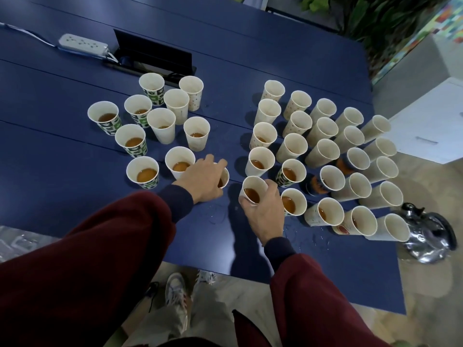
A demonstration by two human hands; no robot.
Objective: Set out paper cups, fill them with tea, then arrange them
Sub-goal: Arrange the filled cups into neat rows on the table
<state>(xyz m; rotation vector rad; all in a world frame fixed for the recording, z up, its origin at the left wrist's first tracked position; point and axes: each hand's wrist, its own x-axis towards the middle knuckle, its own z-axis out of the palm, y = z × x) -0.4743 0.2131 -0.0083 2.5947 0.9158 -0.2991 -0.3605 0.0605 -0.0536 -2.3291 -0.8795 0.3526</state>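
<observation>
Far to the left of the kettle (426,231), on the blue table (50,101): a loose cluster of cups (160,125), most showing tea (147,175). Nearer the kettle, left hand (203,182) draped over the left cup (224,177), fingers curled down round its rim. Closer again to the kettle, right hand (263,214) wrapped round the right cup (251,192), thumb on one side, fingers on the other, tea well up inside. Just left of the kettle, tidy rows of cups (325,151).

Probably the arranging step. Keep both cups upright, lift straight, move slowly. Hold below the rim without squeezing the soft paper. Set down in line, clear of neighbours. Mind the wet drops (218,217) on the table left of the kettle.

Hidden under the hand: most of the left cup and its tea. Cannot tell whether the right cup rests on the table or hangs above it, nor whether the rows' far cups hold tea. Kettle blurred, spout hard to make out.
</observation>
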